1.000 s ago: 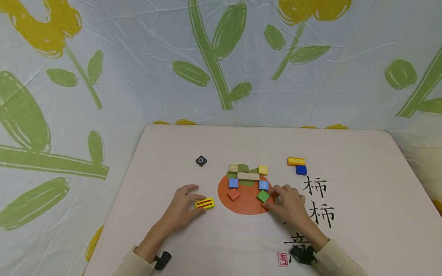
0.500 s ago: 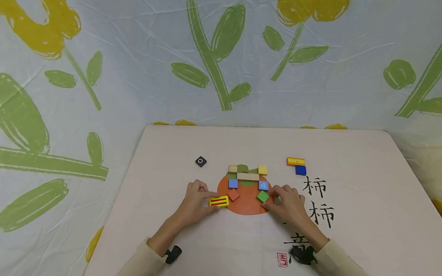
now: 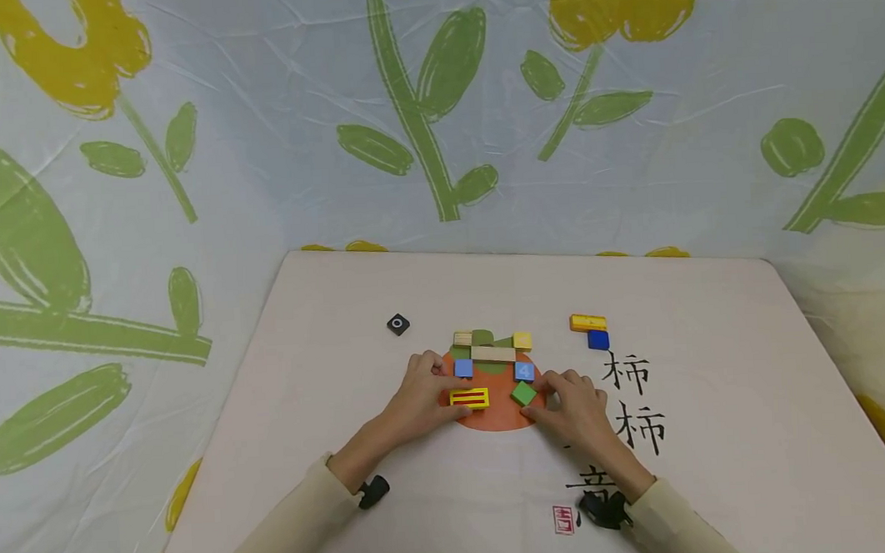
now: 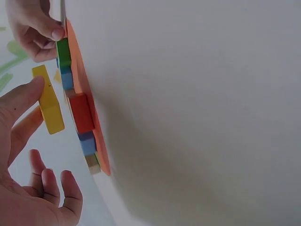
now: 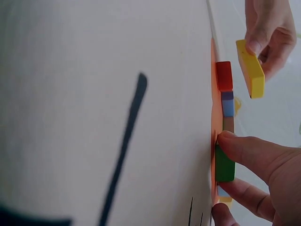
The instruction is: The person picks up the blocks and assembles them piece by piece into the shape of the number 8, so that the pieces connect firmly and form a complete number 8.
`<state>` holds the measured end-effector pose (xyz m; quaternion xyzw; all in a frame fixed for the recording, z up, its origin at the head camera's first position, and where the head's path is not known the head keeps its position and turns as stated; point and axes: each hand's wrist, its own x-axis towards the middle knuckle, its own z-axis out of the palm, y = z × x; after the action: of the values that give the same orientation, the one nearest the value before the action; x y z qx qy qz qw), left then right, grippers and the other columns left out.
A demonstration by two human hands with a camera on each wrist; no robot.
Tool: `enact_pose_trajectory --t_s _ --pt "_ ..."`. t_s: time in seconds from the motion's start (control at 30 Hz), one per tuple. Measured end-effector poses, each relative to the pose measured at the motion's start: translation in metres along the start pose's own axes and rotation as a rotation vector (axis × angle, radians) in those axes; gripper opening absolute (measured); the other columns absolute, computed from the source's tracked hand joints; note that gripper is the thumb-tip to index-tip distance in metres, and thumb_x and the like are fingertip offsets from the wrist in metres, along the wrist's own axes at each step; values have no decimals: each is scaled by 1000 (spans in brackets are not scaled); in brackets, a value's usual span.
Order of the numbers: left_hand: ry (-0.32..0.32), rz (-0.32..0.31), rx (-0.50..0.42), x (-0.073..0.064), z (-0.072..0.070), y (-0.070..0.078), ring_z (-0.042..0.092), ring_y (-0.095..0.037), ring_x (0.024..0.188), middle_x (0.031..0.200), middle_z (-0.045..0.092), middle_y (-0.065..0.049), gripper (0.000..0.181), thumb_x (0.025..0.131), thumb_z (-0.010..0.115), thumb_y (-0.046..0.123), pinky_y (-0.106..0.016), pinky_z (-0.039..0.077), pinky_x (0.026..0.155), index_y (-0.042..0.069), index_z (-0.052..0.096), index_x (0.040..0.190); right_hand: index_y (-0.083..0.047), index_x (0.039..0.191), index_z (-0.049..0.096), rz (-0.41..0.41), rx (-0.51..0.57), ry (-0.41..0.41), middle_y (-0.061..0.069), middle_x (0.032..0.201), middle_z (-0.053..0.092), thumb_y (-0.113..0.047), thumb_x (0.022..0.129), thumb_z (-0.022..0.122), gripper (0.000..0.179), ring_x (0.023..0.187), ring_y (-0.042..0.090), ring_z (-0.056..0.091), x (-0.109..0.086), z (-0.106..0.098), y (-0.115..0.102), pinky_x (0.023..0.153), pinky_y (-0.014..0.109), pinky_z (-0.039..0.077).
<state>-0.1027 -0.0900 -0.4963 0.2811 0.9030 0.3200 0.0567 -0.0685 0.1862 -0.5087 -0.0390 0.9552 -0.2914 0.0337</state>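
My left hand (image 3: 421,401) pinches a yellow block with red stripes (image 3: 469,399) between thumb and finger. Both wrist views show this block raised above the other blocks, over the printed orange persimmon (image 3: 495,420). In the head view it hides the red block (image 4: 82,113), which lies on the orange print. My right hand (image 3: 579,407) holds a green block (image 3: 524,394) by its edges, set cornerwise on the right of the print. Blue blocks (image 3: 463,368) lie just behind, one marked 4. A long plain wooden block (image 3: 493,354) spans between them farther back.
A yellow block (image 3: 522,341) and a small wooden block (image 3: 463,339) sit behind the long one. At the back left lies a black block with a white ring (image 3: 397,324). An orange-yellow block (image 3: 588,322) and a dark blue block (image 3: 598,340) lie at right.
My left hand has carried the striped yellow block rightward from beside the orange print to over it, where it covers the red block in the head view. The right hand stays at the green block.
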Motion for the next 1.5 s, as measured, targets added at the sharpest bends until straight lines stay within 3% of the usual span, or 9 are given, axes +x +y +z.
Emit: enact_pose_trajectory --t_s 0.4,0.67,1.0,1.5 --pt "-73 35 82 19 12 13 33 -20 101 98 38 3 31 85 81 37 -33 32 79 25 79 113 -16 99 67 -12 -17 7 8 104 61 -34 81 84 31 94 31 50 1 1 1 81 56 32" --pt "-86 80 154 26 18 18 33 -18 97 94 37 4 34 83 82 40 -35 30 79 31 77 116 -16 101 67 -13 -13 -5 6 102 59 -36 82 83 31 92 29 49 1 1 2 80 54 31" --pt "-132 54 266 30 25 21 34 -24 114 97 36 7 34 87 76 47 -38 32 84 35 75 119 -15 102 68 -8 -20 -3 6 102 59 -35 82 83 32 92 29 49 1 1 0 79 53 31" --pt "-130 16 255 30 28 18 35 -22 110 97 37 7 32 86 78 45 -37 31 80 35 76 116 -14 105 68 2 -17 -19 7 103 58 -34 84 82 33 93 29 48 2 1 1 81 54 31"
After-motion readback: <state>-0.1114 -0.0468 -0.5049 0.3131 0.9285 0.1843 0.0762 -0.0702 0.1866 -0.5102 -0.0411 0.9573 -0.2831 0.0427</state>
